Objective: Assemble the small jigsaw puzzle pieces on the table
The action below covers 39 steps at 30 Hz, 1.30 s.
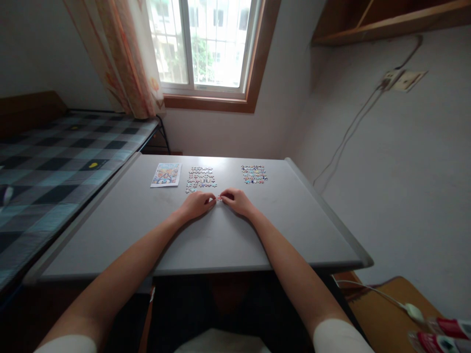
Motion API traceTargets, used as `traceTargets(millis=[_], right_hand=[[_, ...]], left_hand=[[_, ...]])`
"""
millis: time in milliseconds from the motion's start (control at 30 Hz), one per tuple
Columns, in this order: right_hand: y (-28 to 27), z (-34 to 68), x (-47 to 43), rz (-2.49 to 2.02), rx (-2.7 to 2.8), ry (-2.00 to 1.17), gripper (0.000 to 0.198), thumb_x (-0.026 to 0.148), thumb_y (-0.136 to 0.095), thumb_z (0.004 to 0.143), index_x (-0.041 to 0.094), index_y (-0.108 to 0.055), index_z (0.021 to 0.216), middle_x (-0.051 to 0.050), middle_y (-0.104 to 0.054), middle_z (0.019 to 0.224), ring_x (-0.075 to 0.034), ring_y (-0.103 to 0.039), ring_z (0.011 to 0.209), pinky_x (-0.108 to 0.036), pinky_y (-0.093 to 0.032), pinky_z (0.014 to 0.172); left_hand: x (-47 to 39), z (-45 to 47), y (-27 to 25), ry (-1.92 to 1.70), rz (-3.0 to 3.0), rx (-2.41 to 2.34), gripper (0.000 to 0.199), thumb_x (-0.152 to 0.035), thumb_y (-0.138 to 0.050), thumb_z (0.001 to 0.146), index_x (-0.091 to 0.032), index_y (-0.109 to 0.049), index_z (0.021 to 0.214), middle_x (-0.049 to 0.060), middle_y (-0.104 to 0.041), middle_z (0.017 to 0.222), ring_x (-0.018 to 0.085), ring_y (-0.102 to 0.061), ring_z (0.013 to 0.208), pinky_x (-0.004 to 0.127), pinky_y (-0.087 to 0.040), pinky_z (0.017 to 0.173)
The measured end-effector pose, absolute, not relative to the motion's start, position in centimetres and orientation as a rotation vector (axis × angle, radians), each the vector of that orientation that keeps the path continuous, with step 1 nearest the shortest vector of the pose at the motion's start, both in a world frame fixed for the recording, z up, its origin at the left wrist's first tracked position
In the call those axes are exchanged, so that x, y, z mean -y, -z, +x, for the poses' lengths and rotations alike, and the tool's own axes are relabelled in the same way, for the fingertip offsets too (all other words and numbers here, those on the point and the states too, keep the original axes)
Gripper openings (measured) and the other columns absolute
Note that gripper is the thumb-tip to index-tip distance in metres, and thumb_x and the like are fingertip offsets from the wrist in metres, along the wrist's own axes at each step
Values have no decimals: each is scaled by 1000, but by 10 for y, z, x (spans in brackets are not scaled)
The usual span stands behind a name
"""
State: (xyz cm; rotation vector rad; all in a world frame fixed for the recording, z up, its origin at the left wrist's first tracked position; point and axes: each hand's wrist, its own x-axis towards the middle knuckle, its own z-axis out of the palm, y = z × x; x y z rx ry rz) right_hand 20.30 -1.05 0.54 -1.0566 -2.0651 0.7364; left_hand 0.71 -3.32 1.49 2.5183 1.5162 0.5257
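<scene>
Between the fingertips of both my hands is a small, pale jigsaw puzzle piece (219, 198); whether it is one piece or two joined ones is too small to tell. My left hand (197, 203) pinches it from the left, just in front of a group of loose puzzle pieces (200, 177) set out in rows. From the other side my right hand (238, 201) pinches it with thumb and forefinger. Farther right on the table lies a second, tighter block of puzzle pieces (254, 174). A printed picture sheet (166, 175) with colourful figures lies flat at the left.
The grey table (235, 245) has raised side edges. A bed (81, 147) with a checked cover stands at the left, and a curtained window (217, 44) is ahead. Cables hang from a wall socket (405, 80). Bottles (441, 340) with red labels lie at lower right.
</scene>
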Motion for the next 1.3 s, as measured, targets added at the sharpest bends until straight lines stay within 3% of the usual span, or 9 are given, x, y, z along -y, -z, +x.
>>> traceTargets(millis=[1300], right_hand=[[-4, 203, 10, -1053, 2067, -737, 14, 22, -58, 79, 15, -70, 82, -4, -67, 77, -12, -56, 69, -23, -43, 66]], left_hand=[[33, 8, -14, -537, 2519, -1506, 37, -43, -41, 88, -21, -71, 92, 3, -66, 65, 14, -56, 58, 24, -35, 57]])
